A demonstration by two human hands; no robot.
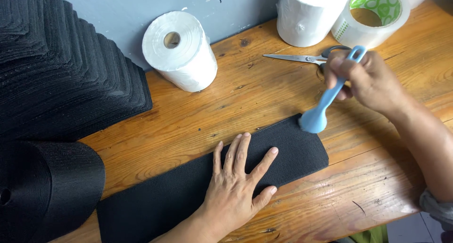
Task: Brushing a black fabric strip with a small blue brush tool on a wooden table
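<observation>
Black fabric strip [212, 186] lay across wooden bench [358, 196], left hand [236, 186] flat and spread on it; right hand [368, 80] clamped blue brush [325, 101] at strip's far end. Loosened pressure might let strip shift.

The left hand [236, 189] lies flat, fingers spread, on a black fabric strip [165, 200] stretched across the wooden tabletop [264, 97]; the right hand [365, 80] grips a blue brush [325, 101], its head touching the strip's far end; scissors [302, 58] lie just behind; white paper rolls [181, 49] and a clear tape roll [373, 14] stand near; stacked black fabric pieces [61, 68] sit at left.
</observation>
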